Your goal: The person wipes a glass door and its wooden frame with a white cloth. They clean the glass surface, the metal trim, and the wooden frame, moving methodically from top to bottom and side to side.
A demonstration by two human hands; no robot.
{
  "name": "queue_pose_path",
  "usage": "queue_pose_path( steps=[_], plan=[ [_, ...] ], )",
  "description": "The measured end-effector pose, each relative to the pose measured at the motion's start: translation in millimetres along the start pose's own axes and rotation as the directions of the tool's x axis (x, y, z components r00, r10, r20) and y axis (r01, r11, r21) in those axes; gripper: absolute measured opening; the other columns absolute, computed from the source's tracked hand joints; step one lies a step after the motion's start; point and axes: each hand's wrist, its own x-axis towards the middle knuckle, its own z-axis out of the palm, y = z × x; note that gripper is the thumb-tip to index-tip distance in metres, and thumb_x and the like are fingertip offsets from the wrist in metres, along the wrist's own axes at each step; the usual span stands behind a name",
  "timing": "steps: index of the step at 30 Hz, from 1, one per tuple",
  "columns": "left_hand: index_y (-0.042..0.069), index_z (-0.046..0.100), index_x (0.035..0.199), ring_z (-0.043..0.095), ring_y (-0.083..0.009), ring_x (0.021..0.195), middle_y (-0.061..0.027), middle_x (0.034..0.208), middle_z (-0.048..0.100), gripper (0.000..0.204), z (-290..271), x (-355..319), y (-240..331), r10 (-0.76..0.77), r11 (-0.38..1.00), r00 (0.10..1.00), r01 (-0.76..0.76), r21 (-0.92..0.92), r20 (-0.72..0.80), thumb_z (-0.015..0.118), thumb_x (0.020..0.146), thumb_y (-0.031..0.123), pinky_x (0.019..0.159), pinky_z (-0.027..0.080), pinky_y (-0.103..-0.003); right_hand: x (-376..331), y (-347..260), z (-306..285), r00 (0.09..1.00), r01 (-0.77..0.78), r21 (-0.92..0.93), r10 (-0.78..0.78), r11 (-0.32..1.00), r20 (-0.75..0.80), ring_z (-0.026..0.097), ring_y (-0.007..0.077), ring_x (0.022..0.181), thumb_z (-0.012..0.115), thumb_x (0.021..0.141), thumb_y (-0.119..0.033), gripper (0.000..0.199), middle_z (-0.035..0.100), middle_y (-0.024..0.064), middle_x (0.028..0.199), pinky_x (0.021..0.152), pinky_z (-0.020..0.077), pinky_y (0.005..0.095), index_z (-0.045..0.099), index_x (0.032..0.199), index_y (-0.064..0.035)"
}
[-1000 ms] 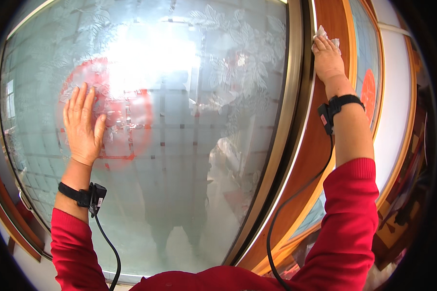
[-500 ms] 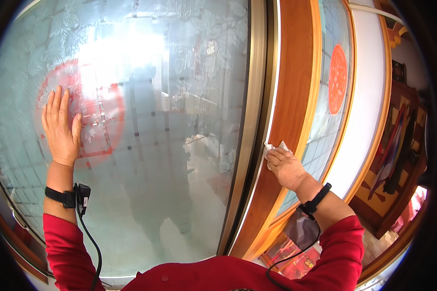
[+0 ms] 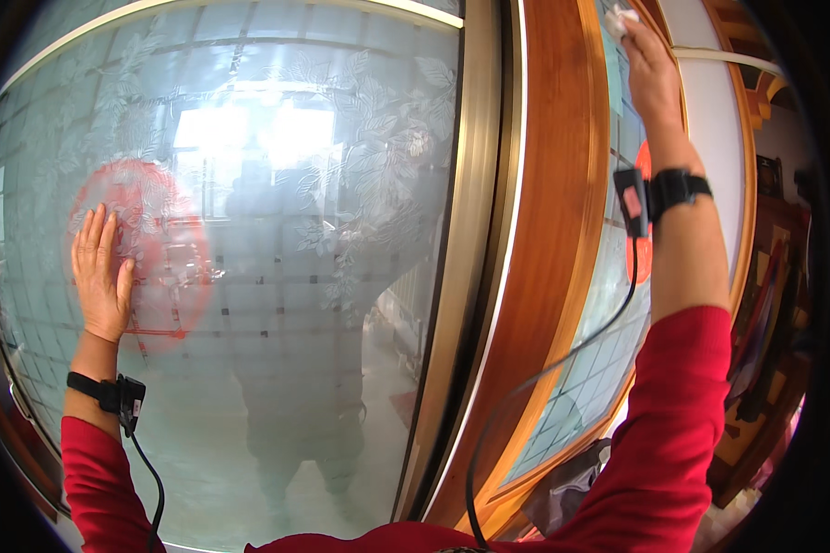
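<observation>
My left hand (image 3: 101, 281) lies flat with fingers stretched on the large frosted glass door (image 3: 277, 387), over the left part of a red round decoration (image 3: 180, 263) showing in the glass. Raised high at the upper right, my right hand (image 3: 655, 83) grips a crumpled white cloth (image 3: 621, 20) at its fingertips. The cloth is at the top of a narrow patterned glass pane (image 3: 563, 415) set in a wooden frame (image 3: 549, 240). Whether it presses on the pane or the frame I cannot tell. My right forearm partly covers a second red round decoration (image 3: 643, 258).
A brass-coloured metal door edge (image 3: 470, 184) runs between the glass door and the wooden frame. Black wrist straps with cables are on both arms. A grey bag-like item (image 3: 567, 484) sits low, beside my right sleeve. Dark wooden furniture (image 3: 765, 304) stands at the far right.
My right hand has moved from the middle of the wooden frame up to the top of the narrow pane, still holding the cloth. My left hand stays flat on the glass while the view has tilted upward.
</observation>
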Motion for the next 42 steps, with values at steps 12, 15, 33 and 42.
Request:
queue_pose_path(
  steps=[12,15,33,42],
  plan=[
    [0.011,0.041,0.152,0.030,-0.0296,0.148,-0.0095,0.159,0.038,0.056,-1,1,-11,0.041,0.998,0.999,-0.040,0.040,-0.018,0.048,0.100,0.032,0.121,0.020,-0.047,-42,-62,0,0.821,-0.293,-0.501,0.483,0.814,0.305,0.054,0.0256,0.131,0.042,0.105,-0.038,0.043,0.062,0.0102,0.137,0.111,0.0399,0.0381,0.061,0.133,-0.0107],
    [0.010,0.041,0.151,0.030,-0.0295,0.149,-0.0094,0.159,0.037,0.056,1,3,-14,0.069,0.996,0.997,-0.067,0.051,-0.027,0.048,0.100,0.032,0.121,0.019,-0.047,-89,-57,15,0.930,-0.281,-0.104,0.297,0.954,0.218,0.055,0.0250,0.128,0.053,0.102,-0.020,0.034,0.064,0.0101,0.132,0.110,0.0413,0.0381,0.061,0.128,-0.0016],
    [0.018,0.040,0.153,0.031,-0.0249,0.148,-0.0047,0.158,0.038,0.053,23,4,-18,0.117,0.993,0.985,-0.116,0.015,-0.125,0.044,0.104,0.039,0.119,0.023,-0.043,-440,-274,-95,0.822,-0.414,-0.147,0.438,0.899,0.364,0.034,0.0437,0.144,0.052,0.093,0.009,0.057,0.040,0.0233,0.153,0.118,0.0287,0.0466,0.043,0.148,-0.0015],
    [0.018,0.040,0.153,0.031,-0.0248,0.148,-0.0048,0.159,0.038,0.055,32,2,-18,0.076,0.997,0.989,-0.077,0.002,-0.123,0.048,0.103,0.038,0.119,0.022,-0.045,-534,-367,-134,0.687,-0.644,-0.117,0.639,0.756,0.346,0.043,0.0409,0.139,0.048,0.097,0.010,0.048,0.046,0.0237,0.148,0.116,0.0338,0.0446,0.049,0.143,-0.0036]
  ],
)
